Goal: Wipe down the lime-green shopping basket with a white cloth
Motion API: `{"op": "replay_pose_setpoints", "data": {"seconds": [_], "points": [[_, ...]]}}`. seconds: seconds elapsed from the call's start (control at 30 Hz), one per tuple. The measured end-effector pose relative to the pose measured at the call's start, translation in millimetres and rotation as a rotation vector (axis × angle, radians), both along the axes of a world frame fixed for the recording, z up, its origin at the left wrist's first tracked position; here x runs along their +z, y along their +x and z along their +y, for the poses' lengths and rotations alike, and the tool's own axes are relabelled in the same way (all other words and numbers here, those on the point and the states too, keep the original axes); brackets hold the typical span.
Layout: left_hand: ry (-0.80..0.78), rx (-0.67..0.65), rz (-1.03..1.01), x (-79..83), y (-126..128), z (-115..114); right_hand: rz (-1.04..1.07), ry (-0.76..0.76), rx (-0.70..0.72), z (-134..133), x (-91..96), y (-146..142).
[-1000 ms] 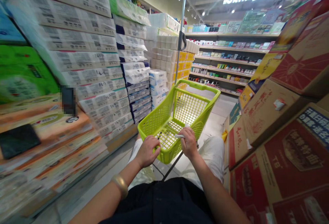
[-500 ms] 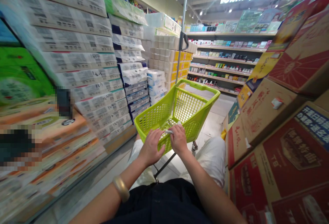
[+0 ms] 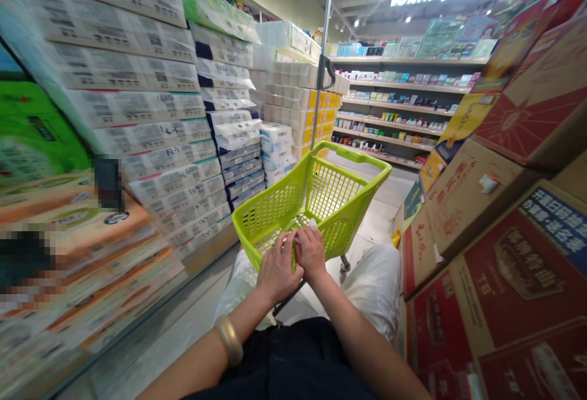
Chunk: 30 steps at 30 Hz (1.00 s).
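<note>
My left hand (image 3: 276, 271) and my right hand (image 3: 312, 252) are together over the near edge of a lime-green shopping cart (image 3: 270, 204). Both are closed, fingertips meeting around a small white piece (image 3: 313, 222) that looks like paper or tissue. Only a bit of it pokes out above the right fingers, so its exact kind is unclear. A gold-coloured bangle (image 3: 228, 340) circles my left wrist. The basket of the cart tilts away from me, with a tall metal pole (image 3: 321, 39) rising from its far left corner.
Wrapped paper packs (image 3: 137, 109) are stacked high on the left, beside orange packs (image 3: 82, 216). On the right, red and brown cartons (image 3: 509, 284) form a wall close to my leg. Shelves of small products (image 3: 403, 88) line the back. Pale floor tiles (image 3: 376, 216) show beyond the cart.
My hands have come together; the white piece, seen stretched between them before, is now mostly hidden by the fingers. The view has shifted slightly.
</note>
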<state>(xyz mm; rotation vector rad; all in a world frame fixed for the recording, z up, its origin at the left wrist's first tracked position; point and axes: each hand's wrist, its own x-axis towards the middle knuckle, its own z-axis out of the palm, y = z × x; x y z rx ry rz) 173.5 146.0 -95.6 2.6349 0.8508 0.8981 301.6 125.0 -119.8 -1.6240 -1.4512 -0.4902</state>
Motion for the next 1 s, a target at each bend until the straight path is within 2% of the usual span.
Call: {"op": "replay_pose_setpoints", "data": {"seconds": [0.17,0.3,0.43,0.5,0.6,0.73,0.8,0.9,1.0], "points": [[0.054,0.017,0.021,-3.5,-9,-1,-0.065,-0.052,0.108,-13,8.1,-1],[0.075,0.005,0.042,-2.7,-16,0,-0.163,-0.084,0.219,-23,19.5,27],[0.078,0.016,0.077,-1.9,-18,2,-0.110,-0.019,0.097,-27,31.2,77],[0.083,0.025,0.080,-2.0,-18,3,-0.059,0.007,0.019,-25,35.2,91],[0.080,0.036,0.063,-1.9,-17,4,-0.027,-0.003,-0.013,-20,35.4,79],[0.087,0.027,0.067,-0.6,-20,10,-0.104,-0.082,0.161,-14,29.8,37],[0.091,0.024,0.067,0.1,-23,15,-0.132,-0.112,0.217,-14,30.3,29],[0.087,0.032,0.059,1.0,-30,23,-0.156,-0.132,0.182,-18,37.1,50],[0.081,0.049,0.055,0.9,-36,30,-0.153,-0.077,0.057,-20,46.2,88]]}}
